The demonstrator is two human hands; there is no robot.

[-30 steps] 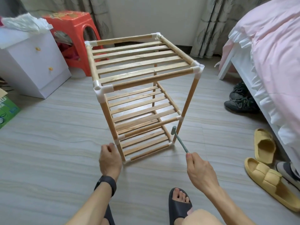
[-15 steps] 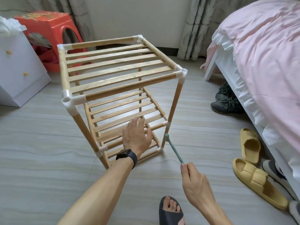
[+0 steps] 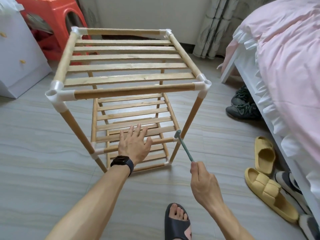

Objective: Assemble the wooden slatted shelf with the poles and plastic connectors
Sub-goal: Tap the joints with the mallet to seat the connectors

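Fingers [image 3: 138, 130] of left hand [image 3: 134, 144] spread flat on shelf [image 3: 128, 78] middle slats, right hand [image 3: 204, 184] pinching green mallet [image 3: 185, 148] handle

Slatted shelf [image 3: 129, 78] stood on the floor [image 3: 34, 153], 3 tiers stacked: top, mid, btm. Each tier was a sq frame w/ light wood slats running L-R. Round wooden poles [image 3: 191, 115] made the 4 legs & the rails. White plastic connectors [image 3: 58, 96] joined them at each corner; the top front ones had open sockets facing up.
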